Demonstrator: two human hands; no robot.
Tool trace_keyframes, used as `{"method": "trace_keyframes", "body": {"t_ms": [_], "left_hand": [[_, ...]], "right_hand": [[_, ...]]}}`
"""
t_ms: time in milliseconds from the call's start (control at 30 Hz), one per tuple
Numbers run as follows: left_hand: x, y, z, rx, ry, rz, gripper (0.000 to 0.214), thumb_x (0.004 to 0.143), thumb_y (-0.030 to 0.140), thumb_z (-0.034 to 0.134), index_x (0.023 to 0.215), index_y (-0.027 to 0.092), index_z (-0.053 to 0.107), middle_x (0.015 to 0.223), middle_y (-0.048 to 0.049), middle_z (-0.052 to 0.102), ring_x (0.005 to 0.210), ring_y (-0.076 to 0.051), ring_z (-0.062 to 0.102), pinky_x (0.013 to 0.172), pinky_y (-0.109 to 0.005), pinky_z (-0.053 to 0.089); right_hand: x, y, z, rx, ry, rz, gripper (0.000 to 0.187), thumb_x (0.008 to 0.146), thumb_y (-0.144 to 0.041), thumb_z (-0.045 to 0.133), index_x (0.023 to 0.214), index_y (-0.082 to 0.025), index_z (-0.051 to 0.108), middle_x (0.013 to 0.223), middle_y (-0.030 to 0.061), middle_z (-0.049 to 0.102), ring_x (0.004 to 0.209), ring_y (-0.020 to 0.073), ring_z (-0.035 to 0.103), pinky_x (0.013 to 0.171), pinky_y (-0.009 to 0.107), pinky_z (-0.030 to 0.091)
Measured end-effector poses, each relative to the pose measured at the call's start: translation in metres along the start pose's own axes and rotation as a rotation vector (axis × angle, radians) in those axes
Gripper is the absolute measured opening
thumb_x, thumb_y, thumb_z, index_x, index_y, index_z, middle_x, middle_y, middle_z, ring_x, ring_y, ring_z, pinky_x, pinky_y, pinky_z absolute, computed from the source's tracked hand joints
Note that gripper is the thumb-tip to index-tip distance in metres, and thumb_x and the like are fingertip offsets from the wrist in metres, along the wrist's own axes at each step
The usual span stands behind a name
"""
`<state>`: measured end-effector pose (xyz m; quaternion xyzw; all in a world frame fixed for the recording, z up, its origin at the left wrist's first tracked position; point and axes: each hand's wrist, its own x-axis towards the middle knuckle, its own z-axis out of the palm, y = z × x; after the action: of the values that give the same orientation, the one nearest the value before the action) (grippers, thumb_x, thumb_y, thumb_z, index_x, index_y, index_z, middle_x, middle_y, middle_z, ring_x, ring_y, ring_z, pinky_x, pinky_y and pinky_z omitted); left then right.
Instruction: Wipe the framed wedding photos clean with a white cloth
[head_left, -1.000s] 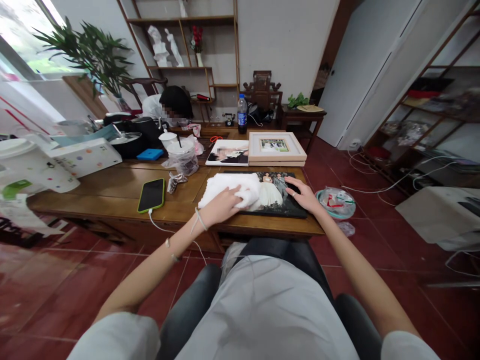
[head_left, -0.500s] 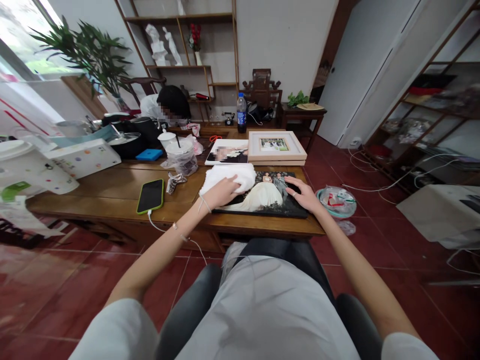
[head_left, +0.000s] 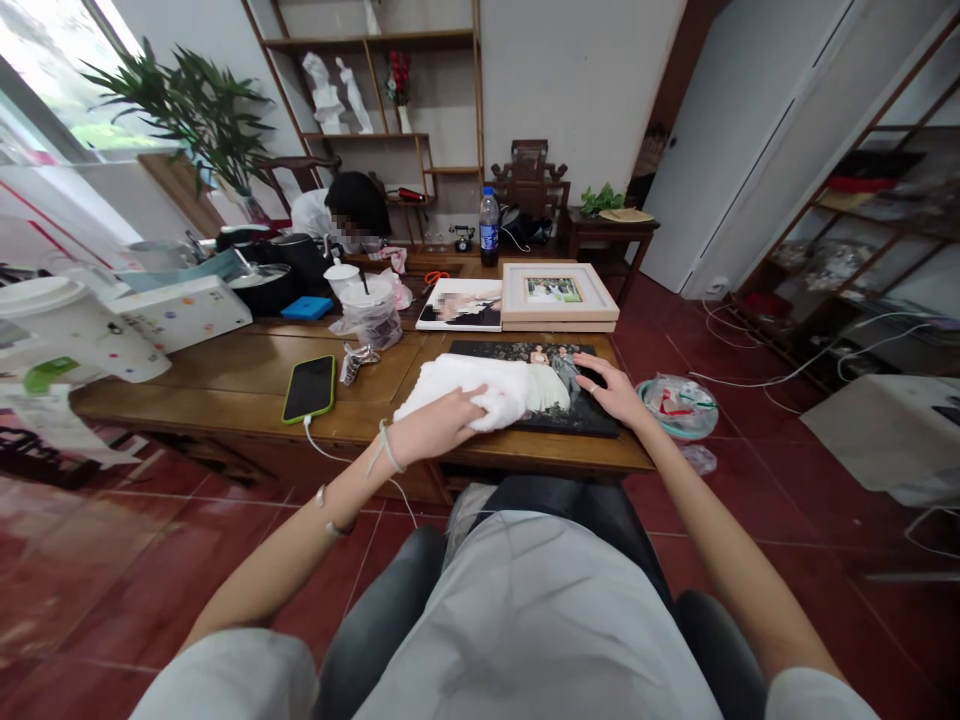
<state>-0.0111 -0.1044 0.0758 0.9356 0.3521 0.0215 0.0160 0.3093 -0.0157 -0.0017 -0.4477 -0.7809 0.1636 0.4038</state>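
A dark photo panel [head_left: 577, 410] showing a couple in wedding clothes lies flat near the table's front edge. Over its left part is a bunched white towel [head_left: 495, 385], which hides that side of the print. My left hand [head_left: 442, 422] presses on the towel, its fingers curled into the cloth. On the panel's right side rests my right hand [head_left: 609, 390], fingers spread, the fingertips on the print. Just behind the panel are a flat photo print [head_left: 469, 310] and light wooden picture frames [head_left: 607, 300], stacked.
A phone [head_left: 309, 388] with a white cable lies left of the towel, beside a bagged drink cup [head_left: 371, 310]. A bottle [head_left: 488, 230] stands farther back. Another person [head_left: 356, 205] leans over the table's far side. Right of the table is a lined bin [head_left: 679, 405].
My left hand and the towel have moved nearer the table's front edge, across the panel's lower left. My right hand stays on the panel's right side.
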Motion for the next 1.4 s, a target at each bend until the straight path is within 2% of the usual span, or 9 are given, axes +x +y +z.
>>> {"method": "trace_keyframes", "body": {"t_ms": [167,400,500,633,800,900,1067,1267,1400], "left_hand": [[0.048,-0.048,0.005,0.023,0.017,-0.073,0.027,0.093,0.029,0.045,0.086,0.014,0.066,0.092,-0.0116,0.069,0.091,-0.023,0.064,0.082,-0.031,0.045],[0.083,-0.089,0.008,0.097,0.083,-0.167,0.037,0.092,0.043,0.044,0.088,0.014,0.067,0.091,-0.0120,0.069,0.088,-0.023,0.064,0.078,-0.029,0.044],[0.079,-0.079,0.006,0.098,0.084,-0.154,0.036,0.091,0.042,0.047,0.083,0.014,0.068,0.088,-0.0125,0.070,0.088,-0.024,0.064,0.078,-0.029,0.045],[0.050,-0.040,0.004,0.077,0.035,-0.094,0.031,0.091,0.037,0.049,0.081,0.014,0.067,0.091,-0.0149,0.070,0.098,-0.027,0.063,0.083,-0.032,0.046],[-0.005,0.015,0.000,0.047,0.022,-0.026,0.017,0.088,0.017,0.051,0.083,0.017,0.066,0.130,-0.0128,0.055,0.120,-0.027,0.052,0.097,-0.037,0.042],[-0.026,0.030,-0.003,0.053,0.008,-0.010,0.017,0.083,0.008,0.052,0.084,0.018,0.067,0.139,-0.0081,0.047,0.125,-0.026,0.048,0.104,-0.040,0.037],[-0.022,0.021,0.000,0.074,-0.017,-0.022,0.015,0.087,0.016,0.051,0.082,0.017,0.066,0.138,-0.0113,0.048,0.121,-0.027,0.051,0.100,-0.039,0.040],[0.025,-0.007,0.005,0.085,0.059,-0.100,0.033,0.092,0.040,0.046,0.085,0.015,0.068,0.112,-0.0157,0.065,0.100,-0.027,0.063,0.089,-0.037,0.045],[0.059,-0.030,0.014,0.096,0.148,-0.137,0.040,0.092,0.045,0.043,0.085,0.014,0.068,0.100,-0.0160,0.068,0.106,-0.029,0.060,0.093,-0.041,0.042]], "right_hand": [[-0.001,-0.003,-0.001,0.005,-0.004,0.015,0.036,0.084,-0.037,0.056,0.118,-0.025,0.063,0.130,0.0069,0.057,0.125,0.0234,0.047,0.109,0.046,0.031],[-0.001,-0.004,-0.001,0.016,-0.011,0.021,0.035,0.084,-0.035,0.056,0.118,-0.027,0.063,0.130,0.0062,0.057,0.126,0.0241,0.047,0.110,0.048,0.030],[-0.001,-0.004,-0.001,0.013,-0.010,0.018,0.035,0.084,-0.034,0.056,0.118,-0.027,0.063,0.130,0.0059,0.057,0.125,0.0235,0.047,0.110,0.048,0.030],[-0.001,-0.005,-0.001,0.014,-0.011,0.016,0.035,0.085,-0.034,0.056,0.118,-0.026,0.062,0.130,0.0064,0.058,0.126,0.0232,0.047,0.110,0.047,0.031],[-0.001,-0.004,-0.001,0.024,-0.006,0.010,0.034,0.085,-0.035,0.056,0.117,-0.027,0.063,0.129,0.0055,0.058,0.125,0.0235,0.047,0.109,0.047,0.031],[-0.001,-0.004,-0.001,0.018,-0.008,0.011,0.034,0.084,-0.035,0.056,0.117,-0.027,0.063,0.129,0.0054,0.058,0.125,0.0232,0.047,0.110,0.047,0.031],[-0.001,-0.004,-0.001,0.012,-0.009,0.011,0.034,0.084,-0.035,0.056,0.117,-0.027,0.063,0.129,0.0056,0.058,0.125,0.0227,0.047,0.110,0.047,0.031],[-0.001,-0.004,-0.001,0.017,-0.002,0.017,0.035,0.084,-0.035,0.056,0.117,-0.026,0.063,0.129,0.0068,0.058,0.125,0.0242,0.047,0.110,0.047,0.031],[-0.001,-0.005,-0.001,0.025,-0.007,0.015,0.034,0.084,-0.034,0.056,0.117,-0.027,0.063,0.129,0.0058,0.058,0.126,0.0238,0.046,0.110,0.048,0.030]]}}
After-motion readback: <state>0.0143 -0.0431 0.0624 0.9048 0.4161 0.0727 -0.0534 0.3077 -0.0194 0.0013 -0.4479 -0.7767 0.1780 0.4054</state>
